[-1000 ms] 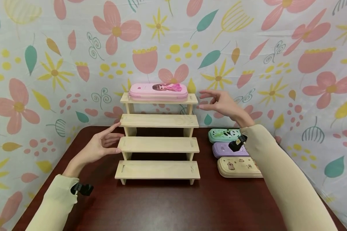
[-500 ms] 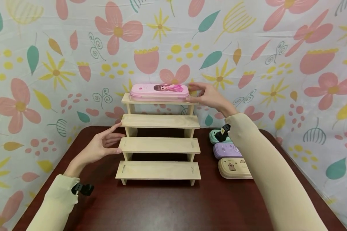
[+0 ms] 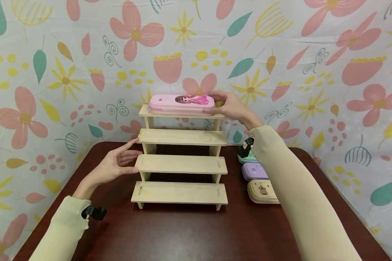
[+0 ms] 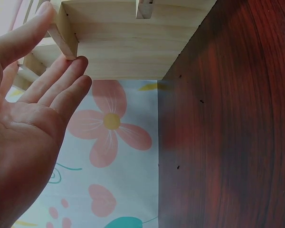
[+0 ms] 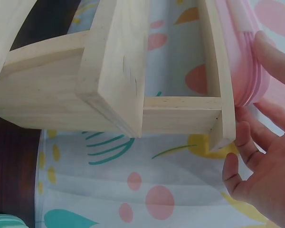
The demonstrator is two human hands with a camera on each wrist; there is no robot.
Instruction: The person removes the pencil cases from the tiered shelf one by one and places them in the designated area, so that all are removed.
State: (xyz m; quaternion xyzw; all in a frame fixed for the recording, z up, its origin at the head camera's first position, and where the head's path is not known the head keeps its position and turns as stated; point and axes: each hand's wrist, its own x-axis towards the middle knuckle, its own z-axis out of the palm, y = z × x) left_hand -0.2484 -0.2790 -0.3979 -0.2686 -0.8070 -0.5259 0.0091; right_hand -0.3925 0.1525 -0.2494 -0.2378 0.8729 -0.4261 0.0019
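Note:
A pink pencil case with a doll picture lies along the top tier of a stepped wooden stand. At the case's right end my right hand holds it between thumb and fingers. In the right wrist view, the thumb lies on one side of the pink case and fingers of the right hand reach to its other side. My left hand touches the stand's left edge with nearly straight fingers and thumb. The left wrist view shows fingertips of that hand against a wooden side piece.
To the right of the stand, a green case, a purple case and a cream case lie in a row, partly hidden by my right sleeve. The dark table meets a flowered cloth backdrop behind the stand.
My right hand has moved left from beside the top tier and taken hold of the pink case's right end. The left hand has stayed at the stand's left edge.

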